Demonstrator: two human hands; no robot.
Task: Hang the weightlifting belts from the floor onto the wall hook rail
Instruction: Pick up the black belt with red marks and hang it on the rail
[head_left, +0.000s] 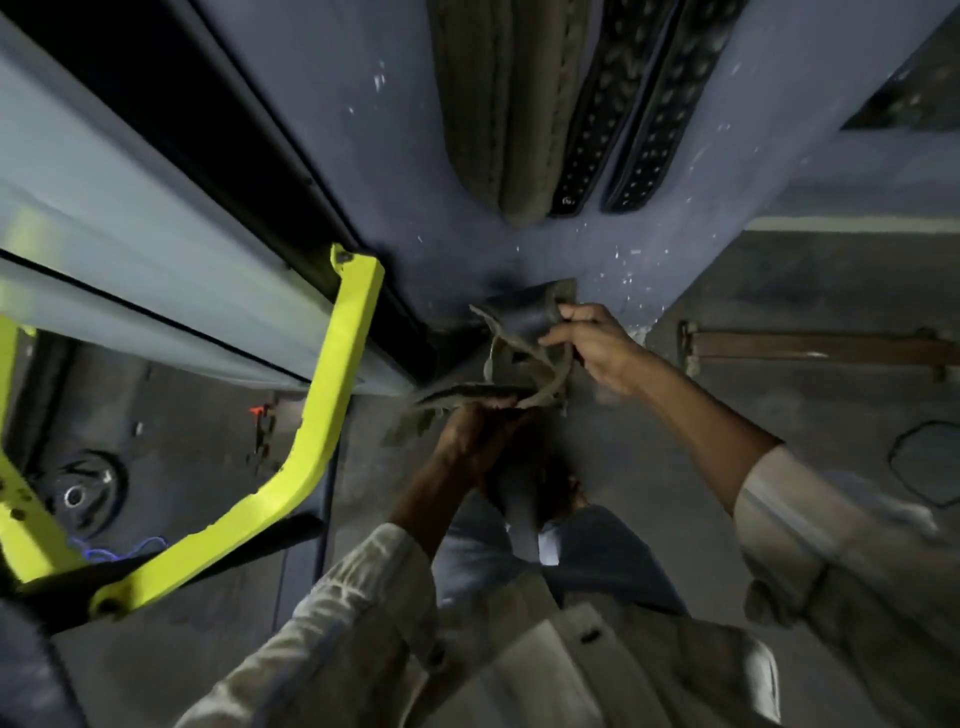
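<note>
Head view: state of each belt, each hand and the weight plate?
Grey belt: bent, held low by both hands, not hung.
Tan belt: hanging on the wall.
Two black belts: hanging beside it.
Left hand: fingers shut on the grey belt's lower end.
Right hand: gripping its upper end.
Weight plate: flat on the floor.

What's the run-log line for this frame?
stage: picking up | left hand: holding worn belt | right hand: holding same belt | hung belts: on wall | hook rail: unseen

Single head-worn view, looking steeply down, close over the hands, wall ahead
</note>
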